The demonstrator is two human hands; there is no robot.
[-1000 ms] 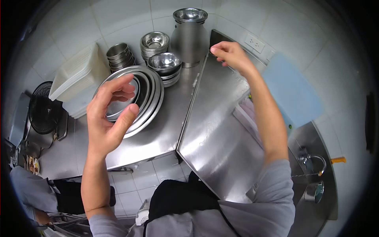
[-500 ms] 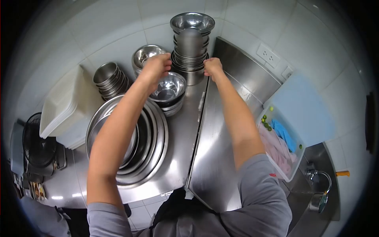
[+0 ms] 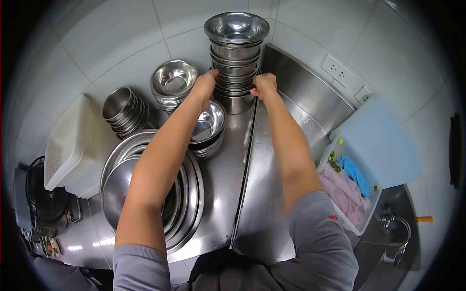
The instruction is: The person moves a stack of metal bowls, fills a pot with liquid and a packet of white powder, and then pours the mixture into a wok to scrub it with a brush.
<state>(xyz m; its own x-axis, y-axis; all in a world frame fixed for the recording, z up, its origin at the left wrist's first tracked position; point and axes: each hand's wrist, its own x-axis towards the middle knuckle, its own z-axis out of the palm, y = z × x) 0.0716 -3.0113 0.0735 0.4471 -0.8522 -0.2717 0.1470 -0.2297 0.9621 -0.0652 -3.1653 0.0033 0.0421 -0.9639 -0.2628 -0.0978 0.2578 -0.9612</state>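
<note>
A person's left hand and right hand clasp opposite sides of a tall stack of metal bowls on a steel bench.

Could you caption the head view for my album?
Left hand and right hand flank a tall stack of metal containers.

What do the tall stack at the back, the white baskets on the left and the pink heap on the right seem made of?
Tall stack: probably stainless steel, shiny; its top bowl mirrors bright highlights, its sides look duller.
White baskets: likely moulded plastic, fairly matte, with perforated walls.
Pink heap: seemingly soft cloth, from its folds.
</note>
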